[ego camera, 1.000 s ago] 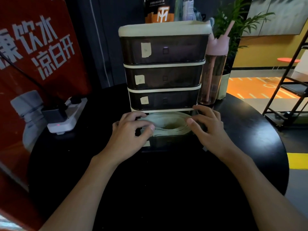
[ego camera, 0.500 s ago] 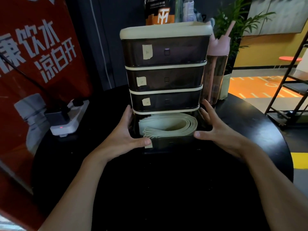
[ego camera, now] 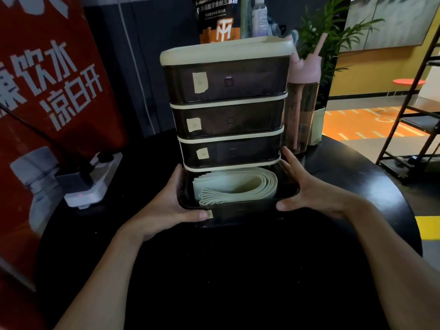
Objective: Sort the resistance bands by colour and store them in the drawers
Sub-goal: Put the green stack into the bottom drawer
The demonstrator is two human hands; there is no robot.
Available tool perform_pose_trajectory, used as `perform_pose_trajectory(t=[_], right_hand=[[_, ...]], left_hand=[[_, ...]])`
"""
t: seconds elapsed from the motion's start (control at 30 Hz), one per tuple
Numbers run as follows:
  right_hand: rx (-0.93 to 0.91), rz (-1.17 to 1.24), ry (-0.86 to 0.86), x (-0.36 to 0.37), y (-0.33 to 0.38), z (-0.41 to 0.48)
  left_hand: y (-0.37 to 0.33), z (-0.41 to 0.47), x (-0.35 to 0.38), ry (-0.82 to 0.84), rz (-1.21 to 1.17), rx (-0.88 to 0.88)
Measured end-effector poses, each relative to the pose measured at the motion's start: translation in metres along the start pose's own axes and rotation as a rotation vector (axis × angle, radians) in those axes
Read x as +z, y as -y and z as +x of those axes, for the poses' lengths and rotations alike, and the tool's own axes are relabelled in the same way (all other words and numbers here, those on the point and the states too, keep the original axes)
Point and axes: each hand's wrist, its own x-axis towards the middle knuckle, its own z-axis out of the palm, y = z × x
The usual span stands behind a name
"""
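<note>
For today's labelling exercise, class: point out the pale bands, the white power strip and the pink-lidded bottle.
pale bands (ego camera: 234,182), head view, flat top of the stack.
white power strip (ego camera: 100,185), head view, white casing.
pink-lidded bottle (ego camera: 301,115), head view, tinted body.

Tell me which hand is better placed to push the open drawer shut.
Left, but only slightly. Both hands flank the drawer, but the left hand lays its thumb across the drawer front, ready to push. The right hand has its thumb only at the front corner. Using both seems best.
</note>
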Motion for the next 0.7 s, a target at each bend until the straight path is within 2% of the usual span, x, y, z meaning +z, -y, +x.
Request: perform_pose_trajectory(t=[0.17,0.43,0.7], right_hand=[[-0.012,-0.008,-0.05,0.0042,0.001,0.0016],[-0.04,0.035,-0.066,0.0061,0.001,0.0013],[-0.026,-0.007,-0.191,0.0083,0.0015,0.0038]], left_hand=[[0.0009,0.0021,-0.002,-0.097,-0.048,-0.047],[0.0055,0.0052,-0.0015,-0.08,-0.006,-0.035],[-0.0005,0.0079,0.007,-0.224,0.074,-0.026]])
